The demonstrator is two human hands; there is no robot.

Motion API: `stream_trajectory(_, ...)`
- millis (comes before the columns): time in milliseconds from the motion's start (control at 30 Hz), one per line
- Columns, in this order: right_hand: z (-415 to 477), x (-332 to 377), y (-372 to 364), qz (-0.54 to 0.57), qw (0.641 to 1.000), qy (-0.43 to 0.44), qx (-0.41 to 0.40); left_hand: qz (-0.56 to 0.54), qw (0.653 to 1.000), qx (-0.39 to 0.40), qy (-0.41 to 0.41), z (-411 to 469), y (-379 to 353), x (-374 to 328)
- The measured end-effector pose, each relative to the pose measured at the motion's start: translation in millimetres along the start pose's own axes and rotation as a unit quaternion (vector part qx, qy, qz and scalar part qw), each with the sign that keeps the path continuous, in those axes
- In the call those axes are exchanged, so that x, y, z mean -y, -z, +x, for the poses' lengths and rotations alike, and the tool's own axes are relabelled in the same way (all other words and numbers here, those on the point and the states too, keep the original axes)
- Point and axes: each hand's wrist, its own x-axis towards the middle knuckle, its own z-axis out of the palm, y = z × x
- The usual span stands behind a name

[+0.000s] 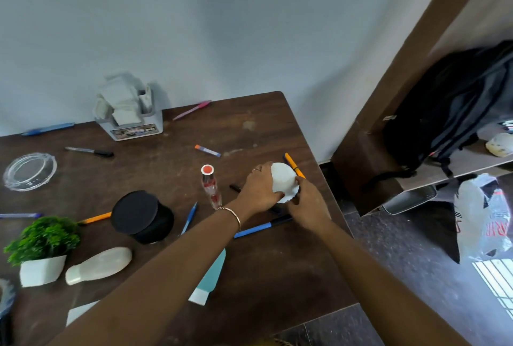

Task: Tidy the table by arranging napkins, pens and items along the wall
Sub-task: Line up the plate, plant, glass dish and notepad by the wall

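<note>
Step in hand: gathering the white napkin [281,179], judged to be folded or rolled before it goes to the wall [222,26].
Napkin position: held just above the table [249,129] near its right edge, well apart from the napkin holder [130,115] at the wall.
Left hand [261,189]: fingers curl round the napkin's left side.
Right hand [309,202]: fingers close on the lower right, scalloped edge; the fingertips are hidden.
Neighbours: orange pen [294,165] just behind the napkin; blue pen [258,230] under the wrists; glass bottle [211,186] lying just left of the left hand.
Advice: keep the grip light so the paper does not crease; square the edges before moving.
Risk: the left forearm could knock the bottle on the way to the holder; lifting clear first seems wise.
</note>
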Motion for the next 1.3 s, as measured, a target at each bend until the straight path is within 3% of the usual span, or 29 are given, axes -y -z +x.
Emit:
stream_trajectory(267,4,-7,0,0.026,1.0,-0.01,0.001,0.12,0.992,-0.019,0.027,22,-12,-13)
stream_trajectory(567,4,-9,2,0.08,0.996,-0.032,-0.004,0.148,0.989,0.003,0.007,19,-14,-6)
stream_trajectory(700,5,-5,4,0.176,0.981,-0.085,0.019,0.103,0.994,0.01,0.023,18,-11,-4)
stream_trajectory(833,8,11,8,0.37,0.913,-0.162,0.049,0.006,0.999,-0.002,0.051,16,-7,2)
stream_trajectory(933,9,17,7,0.428,0.891,-0.14,0.058,-0.068,0.997,-0.019,0.04,10,-5,6)
stream_trajectory(1000,9,21,8,0.41,0.906,-0.1,0.044,-0.13,0.99,-0.051,0.024,4,-2,7)
stream_trajectory(1100,9,32,16,0.282,0.959,0.017,0.019,-0.276,0.956,-0.094,0.026,-9,5,2)
stream_trajectory(1167,6,44,22,0.173,0.976,0.131,-0.014,-0.422,0.9,-0.086,0.061,-16,14,-2)
stream_trajectory(1233,-2,57,24,0.058,0.966,0.244,-0.056,-0.557,0.823,-0.07,0.09,-22,29,-6)
stream_trajectory(1300,-11,72,24,-0.03,0.937,0.336,-0.095,-0.624,0.773,-0.073,0.085,-26,45,-5)
